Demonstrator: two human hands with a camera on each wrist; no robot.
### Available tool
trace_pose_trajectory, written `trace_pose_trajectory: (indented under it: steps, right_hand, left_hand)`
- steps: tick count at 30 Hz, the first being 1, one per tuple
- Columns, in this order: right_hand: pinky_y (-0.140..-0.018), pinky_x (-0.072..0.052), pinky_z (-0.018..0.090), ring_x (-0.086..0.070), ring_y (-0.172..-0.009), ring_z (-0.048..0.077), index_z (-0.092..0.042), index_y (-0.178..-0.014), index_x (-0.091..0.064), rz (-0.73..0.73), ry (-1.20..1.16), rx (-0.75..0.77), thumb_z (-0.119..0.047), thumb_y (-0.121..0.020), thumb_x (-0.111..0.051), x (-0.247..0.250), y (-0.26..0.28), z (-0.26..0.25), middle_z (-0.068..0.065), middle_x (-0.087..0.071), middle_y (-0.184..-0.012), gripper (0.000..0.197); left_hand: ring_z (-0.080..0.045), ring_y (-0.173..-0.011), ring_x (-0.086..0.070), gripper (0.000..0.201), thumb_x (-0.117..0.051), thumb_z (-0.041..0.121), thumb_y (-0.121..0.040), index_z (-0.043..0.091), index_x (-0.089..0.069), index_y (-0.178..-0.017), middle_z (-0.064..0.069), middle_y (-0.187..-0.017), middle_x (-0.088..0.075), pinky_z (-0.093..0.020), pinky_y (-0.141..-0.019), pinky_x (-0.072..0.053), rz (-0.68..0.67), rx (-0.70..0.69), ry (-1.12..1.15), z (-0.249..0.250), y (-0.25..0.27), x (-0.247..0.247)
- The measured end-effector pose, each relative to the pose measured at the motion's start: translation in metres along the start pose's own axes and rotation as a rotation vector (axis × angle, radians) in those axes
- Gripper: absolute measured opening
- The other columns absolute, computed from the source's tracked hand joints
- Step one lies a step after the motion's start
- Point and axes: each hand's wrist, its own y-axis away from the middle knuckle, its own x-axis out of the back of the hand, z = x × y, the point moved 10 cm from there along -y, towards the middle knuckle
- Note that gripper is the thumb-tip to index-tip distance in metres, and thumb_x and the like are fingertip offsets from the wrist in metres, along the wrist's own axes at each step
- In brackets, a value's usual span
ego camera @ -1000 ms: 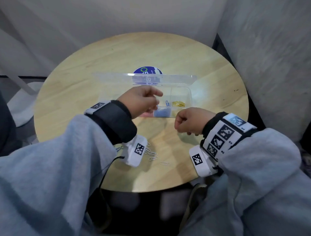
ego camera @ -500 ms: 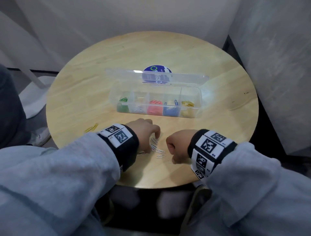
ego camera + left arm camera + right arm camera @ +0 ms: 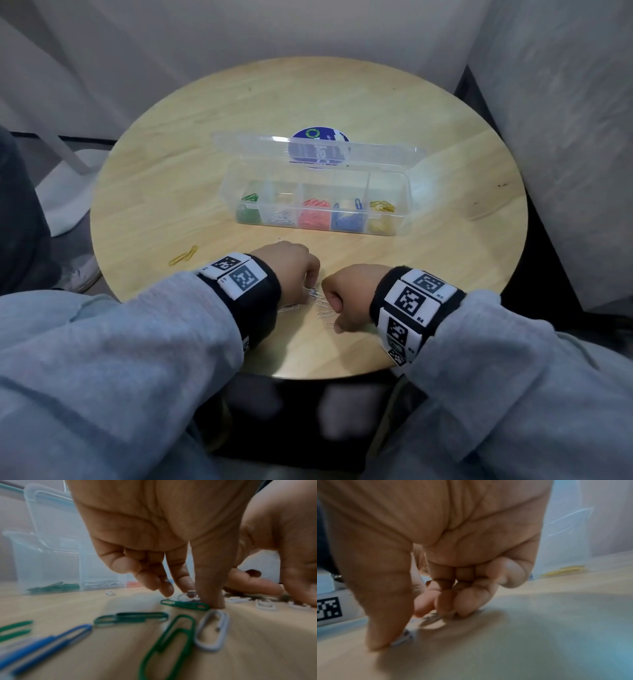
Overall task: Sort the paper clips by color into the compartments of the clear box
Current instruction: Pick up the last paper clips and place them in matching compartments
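The clear box (image 3: 406, 192) stands mid-table with its lid open behind it. From left to right it holds green, white, red, blue and yellow clips. Near the front edge, several white paper clips (image 3: 320, 305) lie between my hands. My left hand (image 3: 310, 281) reaches down over them; in the left wrist view its thumb tip touches the table at the end of a green clip (image 3: 185, 604) beside a white clip (image 3: 212, 628), fingers a little apart from it. My right hand (image 3: 416, 627) is curled, its thumb pressing a white clip (image 3: 404, 635) and its fingertips on others.
Two yellow clips (image 3: 185, 255) lie loose at the table's left. Green clips and a blue clip (image 3: 51, 641) lie under my left wrist. A blue round sticker (image 3: 318, 137) shows behind the lid. Grey walls close in at the back and right.
My left hand has come back from over the box to the white clips at the front edge. My right hand has dropped down beside it onto the same clips.
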Motion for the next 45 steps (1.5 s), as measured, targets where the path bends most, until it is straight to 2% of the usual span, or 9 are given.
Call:
trace_pose_trajectory:
  steps: [7, 13, 18, 22, 27, 30, 34, 39, 45]
  right_hand:
    - [-0.074, -0.043, 0.032, -0.050, -0.087, 0.020, -0.019, -0.094, -0.048, 0.070, -0.040, 0.005, -0.030, -0.082, -0.068, 0.008, -0.005, -0.004, 0.002, -0.061, -0.108, 0.026]
    - [-0.071, -0.036, 0.028, -0.046, -0.086, 0.019, -0.015, -0.106, -0.058, 0.048, -0.002, 0.027, -0.022, -0.090, -0.059, 0.011, -0.003, -0.009, 0.000, -0.053, -0.098, 0.018]
    - [-0.064, -0.043, 0.028, -0.053, -0.080, 0.021, -0.011, -0.105, -0.065, 0.041, 0.038, -0.029, -0.014, -0.085, -0.056, 0.010, -0.004, -0.008, 0.005, -0.066, -0.104, 0.022]
    - [-0.056, -0.042, 0.025, -0.057, -0.079, 0.020, -0.012, -0.103, -0.066, 0.010, 0.017, -0.073, -0.011, -0.079, -0.057, 0.008, -0.007, -0.003, 0.004, -0.067, -0.100, 0.025]
    - [-0.068, -0.047, 0.031, -0.060, -0.091, 0.024, -0.012, -0.101, -0.060, 0.047, -0.024, -0.035, -0.005, -0.080, -0.055, 0.011, -0.007, -0.001, 0.005, -0.065, -0.102, 0.023]
    - [-0.068, -0.047, 0.033, -0.056, -0.086, 0.023, -0.018, -0.094, -0.051, 0.080, -0.078, -0.011, -0.007, -0.076, -0.057, 0.011, -0.008, 0.000, 0.002, -0.060, -0.097, 0.022]
    - [-0.075, -0.053, 0.036, -0.056, -0.084, 0.022, -0.023, -0.086, -0.051, 0.087, -0.104, 0.009, -0.009, -0.072, -0.061, 0.012, -0.011, -0.002, -0.002, -0.056, -0.092, 0.022]
    - [-0.060, -0.041, 0.025, -0.053, -0.084, 0.020, -0.019, -0.085, -0.053, 0.017, 0.002, 0.039, -0.011, -0.081, -0.058, 0.008, -0.013, -0.008, 0.001, -0.061, -0.098, 0.011]
    - [-0.072, -0.050, 0.030, -0.062, -0.094, 0.024, -0.011, -0.101, -0.064, 0.022, 0.063, 0.000, -0.018, -0.082, -0.058, 0.007, -0.012, -0.010, 0.004, -0.067, -0.102, 0.021]
  left_hand:
    - [-0.017, -0.084, -0.050, 0.014, -0.064, 0.033, -0.081, 0.025, -0.052, -0.078, 0.001, -0.101, -0.062, -0.027, -0.070, -0.037, -0.029, 0.024, -0.018, -0.003, -0.001, -0.005]
    - [-0.019, -0.082, -0.052, 0.012, -0.060, 0.030, -0.081, 0.024, -0.052, -0.074, -0.001, -0.099, -0.064, -0.026, -0.069, -0.038, -0.032, 0.052, -0.033, -0.003, 0.001, -0.004]
    - [-0.020, -0.081, -0.051, 0.014, -0.058, 0.031, -0.083, 0.022, -0.051, -0.076, -0.002, -0.096, -0.062, -0.027, -0.067, -0.038, 0.021, 0.065, -0.041, -0.004, 0.003, 0.001]
    - [-0.019, -0.077, -0.051, 0.013, -0.058, 0.025, -0.080, 0.023, -0.050, -0.070, 0.003, -0.081, -0.056, -0.026, -0.065, -0.037, 0.038, 0.092, 0.038, -0.012, 0.006, 0.004]
    - [-0.013, -0.068, -0.052, 0.014, -0.063, 0.022, -0.082, 0.023, -0.055, -0.070, 0.011, -0.065, -0.054, -0.023, -0.062, -0.039, 0.076, 0.110, 0.340, -0.029, 0.014, 0.018]
    - [-0.010, -0.057, -0.055, 0.020, -0.062, 0.013, -0.084, 0.018, -0.057, -0.065, 0.001, -0.065, -0.060, -0.020, -0.061, -0.048, 0.084, 0.152, 0.744, -0.045, 0.023, 0.026]
    - [-0.006, -0.042, -0.056, 0.030, -0.046, -0.001, -0.087, 0.012, -0.049, -0.061, -0.006, -0.064, -0.057, -0.012, -0.041, -0.043, 0.133, 0.236, 1.121, -0.059, 0.034, 0.039]
    - [-0.012, -0.038, -0.052, 0.009, -0.044, 0.006, -0.070, 0.011, -0.044, -0.062, -0.010, -0.056, -0.057, -0.012, -0.035, -0.038, 0.078, 0.176, 1.526, -0.050, 0.043, 0.038]
    - [-0.012, -0.036, -0.049, 0.030, -0.028, -0.002, -0.082, 0.011, -0.042, -0.060, -0.009, -0.050, -0.056, -0.010, -0.035, -0.036, 0.063, 0.222, 1.660, -0.060, 0.038, 0.023]
